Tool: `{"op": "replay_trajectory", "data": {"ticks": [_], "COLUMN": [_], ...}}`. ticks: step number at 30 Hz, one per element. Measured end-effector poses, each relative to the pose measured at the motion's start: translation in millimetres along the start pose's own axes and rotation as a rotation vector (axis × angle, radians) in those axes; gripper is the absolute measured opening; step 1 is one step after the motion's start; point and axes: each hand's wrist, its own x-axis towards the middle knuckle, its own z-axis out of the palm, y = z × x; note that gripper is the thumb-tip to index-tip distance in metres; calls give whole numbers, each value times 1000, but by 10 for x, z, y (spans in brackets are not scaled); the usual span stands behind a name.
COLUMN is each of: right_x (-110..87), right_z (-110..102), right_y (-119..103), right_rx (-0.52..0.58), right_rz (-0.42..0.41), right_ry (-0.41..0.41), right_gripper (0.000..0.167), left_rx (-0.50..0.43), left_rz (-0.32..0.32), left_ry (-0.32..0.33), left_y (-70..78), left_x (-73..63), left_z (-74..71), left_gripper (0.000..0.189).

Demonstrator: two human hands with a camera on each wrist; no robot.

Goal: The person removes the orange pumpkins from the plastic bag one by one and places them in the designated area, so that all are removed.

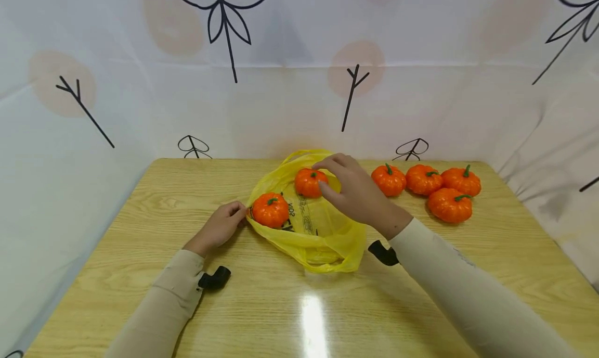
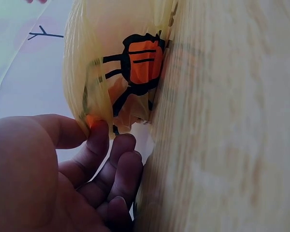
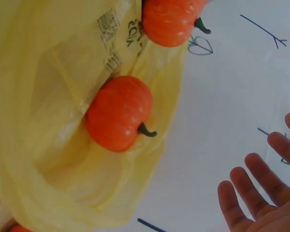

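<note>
A yellow plastic bag [image 1: 327, 248] lies spread with its mouth wide on the table. Two small orange pumpkins with green stems sit in it: a left pumpkin [image 1: 270, 210] and a farther pumpkin [image 1: 309, 182]. At the bag's left rim, my left hand [image 1: 220, 227] pinches the plastic between thumb and index finger, as the left wrist view confirms. My right hand [image 1: 348, 183] hovers beside the farther pumpkin. In the right wrist view, the right hand's fingers [image 3: 261, 188] are spread and hold nothing, apart from that pumpkin.
Several more orange pumpkins stand grouped to the right of the bag, among them a front pumpkin [image 1: 450, 205] and a left-hand pumpkin [image 1: 389, 180]. Behind the wooden table [image 1: 262, 316] hangs a white cloth [image 1: 281, 113] with plant drawings.
</note>
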Motion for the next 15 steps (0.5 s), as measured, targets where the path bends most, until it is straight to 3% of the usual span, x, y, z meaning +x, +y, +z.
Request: {"op": "replay_trajectory", "data": {"ticks": [8, 15], "right_x": [180, 295], "right_z": [176, 366], "right_y": [-42, -74], "right_rx": [45, 69], "right_rz": [-54, -32], "right_ry": [5, -65], "right_gripper": [31, 32], "left_rx": [-2, 0], "left_rz": [-3, 3], "left_ry": [-2, 6], "left_y": [-21, -27], "left_x": [-1, 8], "left_z": [0, -4], "left_gripper": [30, 30]}}
